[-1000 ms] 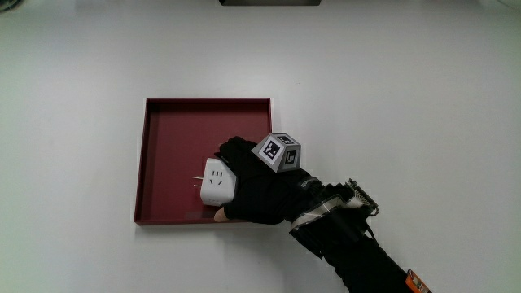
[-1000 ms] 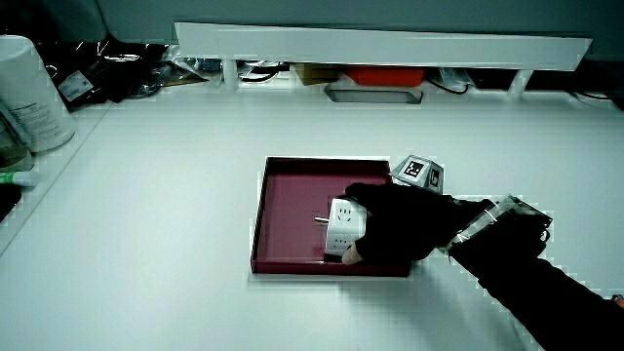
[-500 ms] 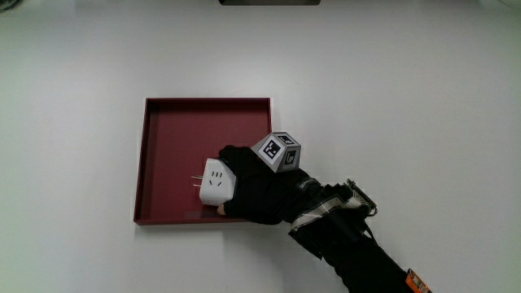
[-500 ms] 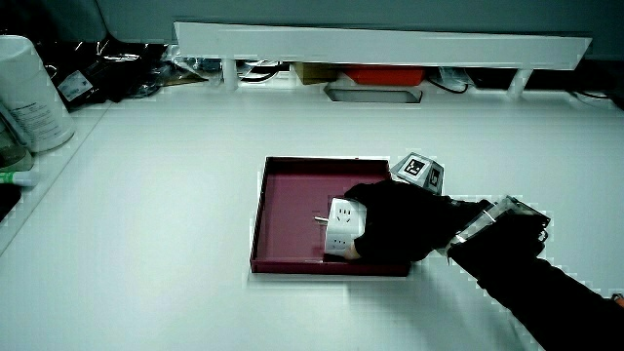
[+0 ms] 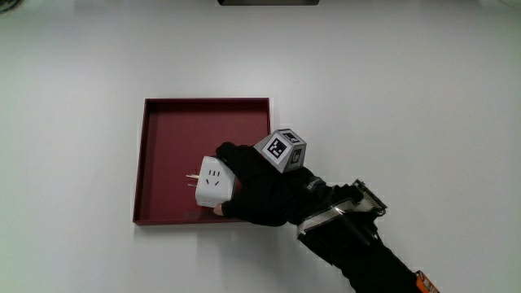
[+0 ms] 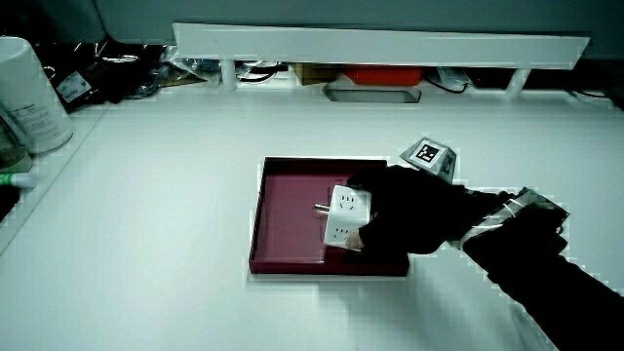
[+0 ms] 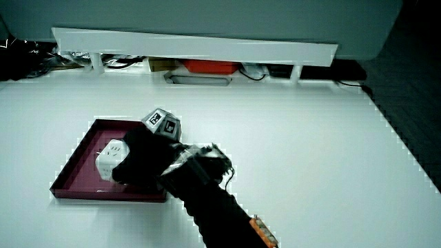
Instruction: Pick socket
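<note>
A white cube-shaped socket (image 5: 212,183) with metal prongs sticking out is held over the dark red tray (image 5: 175,126). The gloved hand (image 5: 256,189) is shut on it, fingers wrapped around its sides, with the patterned cube (image 5: 282,150) on the hand's back. Both side views show the socket (image 6: 343,214) (image 7: 110,158) lifted a little above the tray's floor (image 6: 292,210) (image 7: 83,162), near the tray's edge nearest the person. The hand (image 6: 405,216) (image 7: 143,162) and its forearm reach in over that corner of the tray.
A low white partition (image 6: 380,44) (image 7: 193,45) runs along the table's far edge with cables and an orange item under it. A white container (image 6: 29,93) stands at the table's edge, away from the tray.
The hand has lifted the socket slightly off the tray floor and tilted it; the socket looks larger and higher than one second ago. The tray has not moved.
</note>
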